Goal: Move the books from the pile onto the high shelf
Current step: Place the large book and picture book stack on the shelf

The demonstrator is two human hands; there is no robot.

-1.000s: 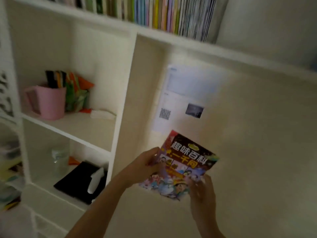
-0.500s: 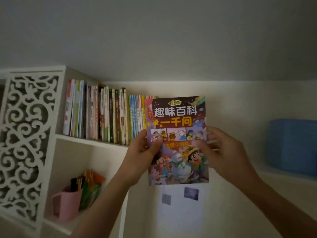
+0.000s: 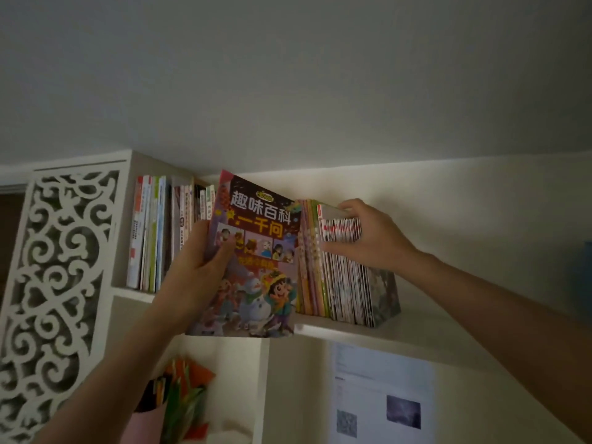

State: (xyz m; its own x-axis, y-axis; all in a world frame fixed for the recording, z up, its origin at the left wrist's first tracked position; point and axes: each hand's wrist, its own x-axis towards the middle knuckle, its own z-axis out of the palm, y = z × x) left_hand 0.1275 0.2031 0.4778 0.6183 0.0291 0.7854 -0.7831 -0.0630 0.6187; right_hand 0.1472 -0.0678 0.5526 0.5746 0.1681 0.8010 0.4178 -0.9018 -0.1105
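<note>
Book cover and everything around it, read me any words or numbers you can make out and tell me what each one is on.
"趣味百科": top line of the cover of the book in the left hand.
"一千问": the line below it, same cover.
Small yellow badge above the title: too small to read.
Spines of the shelved books: blurred.
Paper sheet on the wall: unreadable.

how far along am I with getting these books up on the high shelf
Done: a row of books already stands on the high shelf. In hand: your left hand grips the cartoon book while your right hand holds the row's right end. Left: slotting it in; the pile is out of view.
</note>
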